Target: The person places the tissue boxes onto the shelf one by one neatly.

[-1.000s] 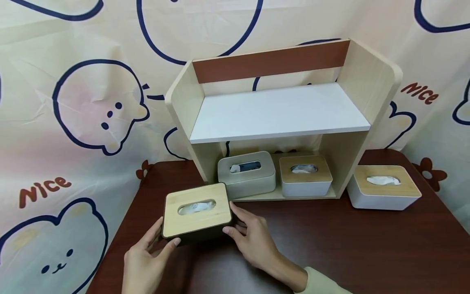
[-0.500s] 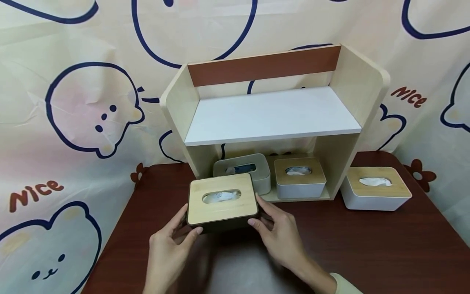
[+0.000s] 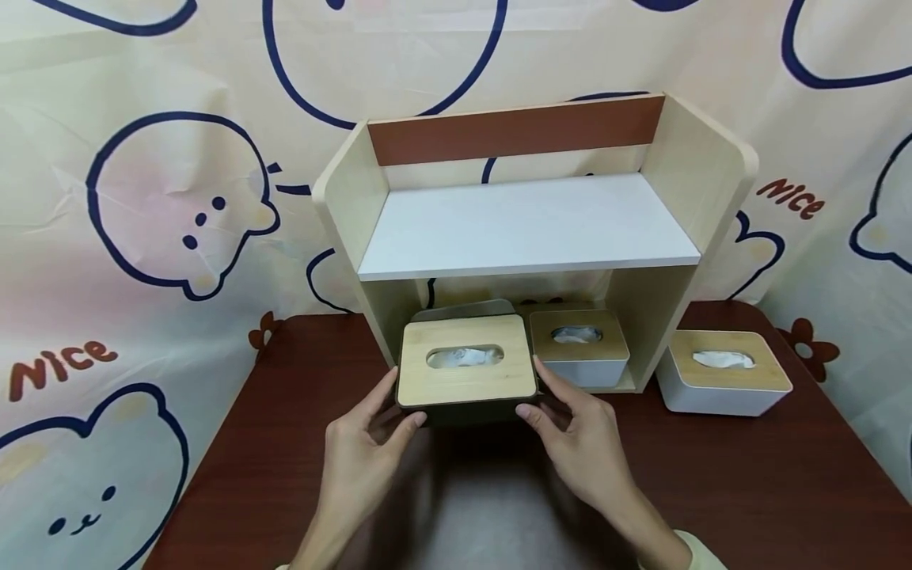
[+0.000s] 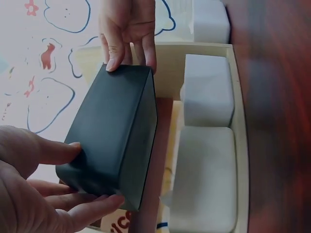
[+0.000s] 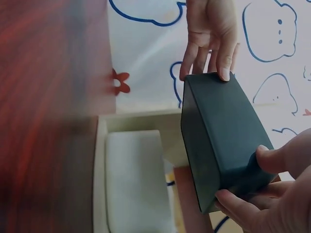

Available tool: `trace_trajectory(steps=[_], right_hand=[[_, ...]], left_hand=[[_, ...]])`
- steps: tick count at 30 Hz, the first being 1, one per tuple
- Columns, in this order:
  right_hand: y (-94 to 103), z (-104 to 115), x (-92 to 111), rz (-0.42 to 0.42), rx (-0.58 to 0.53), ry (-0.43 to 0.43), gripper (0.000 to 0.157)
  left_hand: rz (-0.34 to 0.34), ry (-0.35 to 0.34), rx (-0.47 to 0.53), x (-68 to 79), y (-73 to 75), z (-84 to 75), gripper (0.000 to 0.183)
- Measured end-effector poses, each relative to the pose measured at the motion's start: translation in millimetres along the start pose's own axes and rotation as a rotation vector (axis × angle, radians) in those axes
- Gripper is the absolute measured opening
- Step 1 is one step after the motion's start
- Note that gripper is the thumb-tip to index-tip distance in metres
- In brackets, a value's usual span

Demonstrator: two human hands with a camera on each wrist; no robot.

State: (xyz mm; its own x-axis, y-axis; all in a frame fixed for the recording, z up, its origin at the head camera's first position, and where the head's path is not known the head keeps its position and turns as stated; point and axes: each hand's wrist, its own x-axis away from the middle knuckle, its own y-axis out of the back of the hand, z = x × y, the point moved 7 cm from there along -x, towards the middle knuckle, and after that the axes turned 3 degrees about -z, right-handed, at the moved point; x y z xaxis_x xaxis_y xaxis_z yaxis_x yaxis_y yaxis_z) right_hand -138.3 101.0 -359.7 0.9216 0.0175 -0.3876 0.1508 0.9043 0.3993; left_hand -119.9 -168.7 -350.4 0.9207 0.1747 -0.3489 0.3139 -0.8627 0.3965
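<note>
Between both hands a dark tissue box (image 3: 466,364) with a light wooden lid is held up above the table, in front of the shelf's lower compartment. My left hand (image 3: 363,451) grips its left end, thumb on the near side and fingers round the end. At the opposite end my right hand (image 3: 580,439) grips it the same way. Both wrist views show the box's dark body (image 4: 114,121). Behind it, a grey tissue box (image 3: 463,310) in the lower compartment is mostly hidden. To its right stands a white tissue box (image 3: 580,348) with a wooden lid.
A small wooden shelf (image 3: 712,174) with a white upper board (image 3: 527,226) stands on the dark red table (image 3: 712,475). Outside its right panel sits another white tissue box (image 3: 723,372) with a wooden lid. A printed cloth (image 3: 178,332) hangs behind.
Both hands have carried the dark tissue box rightward and slightly toward the shelf, from the left of the compartment to in front of the grey box, which it now mostly covers. The box has levelled out.
</note>
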Motion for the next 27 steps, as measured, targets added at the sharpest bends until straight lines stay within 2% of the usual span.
trace_trajectory(steps=[7,14,20,27], right_hand=[[12.2,4.8,-6.0,-0.021,0.064,0.036,0.066],[20.9,10.9,-8.4,-0.043,0.054,0.080,0.067],[26.8,15.4,-7.5,-0.068,0.109,0.109,0.067],[31.1,24.0,-7.9,-0.072,0.118,0.155,0.067]], left_hand=[[-0.025,-0.030,0.045,-4.3,-2.8,-8.3,0.069],[-0.045,-0.088,0.087,-5.3,-2.6,-15.4,0.069],[-0.044,-0.063,0.116,-4.7,-1.1,-17.7,0.068],[-0.056,-0.045,0.138,-2.6,2.8,-21.7,0.067]])
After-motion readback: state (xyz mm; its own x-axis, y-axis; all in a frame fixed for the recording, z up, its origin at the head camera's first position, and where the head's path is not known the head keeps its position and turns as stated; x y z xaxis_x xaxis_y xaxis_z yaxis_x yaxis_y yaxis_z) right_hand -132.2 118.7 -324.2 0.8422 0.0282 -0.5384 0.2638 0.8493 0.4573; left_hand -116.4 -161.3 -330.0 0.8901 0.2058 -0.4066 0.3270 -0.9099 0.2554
